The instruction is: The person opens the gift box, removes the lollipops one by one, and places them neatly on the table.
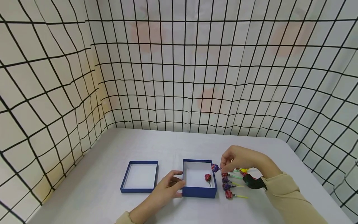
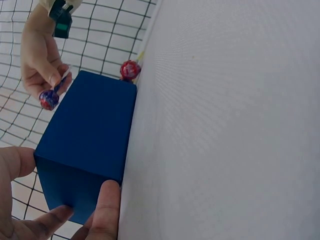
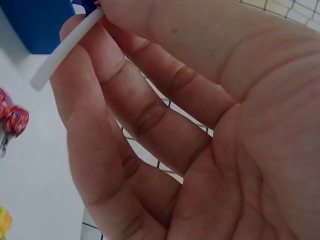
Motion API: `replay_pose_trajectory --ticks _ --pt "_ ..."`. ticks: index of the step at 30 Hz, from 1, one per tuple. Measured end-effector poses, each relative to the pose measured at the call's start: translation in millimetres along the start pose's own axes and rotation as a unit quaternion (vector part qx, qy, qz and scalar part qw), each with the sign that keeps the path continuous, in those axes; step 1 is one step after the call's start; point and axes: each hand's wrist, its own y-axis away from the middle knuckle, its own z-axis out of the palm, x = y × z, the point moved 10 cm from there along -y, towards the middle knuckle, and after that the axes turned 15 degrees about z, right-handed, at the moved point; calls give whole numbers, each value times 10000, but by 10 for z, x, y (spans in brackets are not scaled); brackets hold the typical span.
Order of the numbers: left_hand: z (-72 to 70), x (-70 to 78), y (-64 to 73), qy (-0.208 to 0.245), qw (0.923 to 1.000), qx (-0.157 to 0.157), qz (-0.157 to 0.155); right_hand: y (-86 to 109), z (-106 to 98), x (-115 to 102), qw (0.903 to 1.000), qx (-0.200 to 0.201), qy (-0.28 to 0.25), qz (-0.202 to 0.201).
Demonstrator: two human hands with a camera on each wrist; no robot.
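Observation:
My right hand [image 1: 237,158] pinches the white stick [image 3: 67,47] of a purple-and-red wrapped lollipop [image 1: 215,168] between thumb and fingers. The candy end hangs by the right rim of an open blue box [image 1: 199,192] with a white inside. One red-wrapped lollipop [image 1: 208,177] lies in that box, toward its right side. My left hand [image 1: 167,187] rests its fingertips against the box's left side; in the left wrist view its fingers [image 2: 107,202] touch the blue end wall.
Right of the box lie several wrapped lollipops [image 1: 229,194] in a column, partly under my right forearm. A shallow blue-rimmed lid [image 1: 139,190] lies to the left, white inside up. Black netting [image 1: 179,65] hangs around the white table [image 1: 167,146].

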Motion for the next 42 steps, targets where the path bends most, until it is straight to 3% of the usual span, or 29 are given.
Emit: replay_pose_trajectory --ticks 25,42 --pt "-5 3 -2 30 10000 -2 -12 282 -34 655 9982 -112 -590 46" --pt "-11 -10 -8 -9 10000 -12 -7 463 166 1314 9917 50 -1254 277"
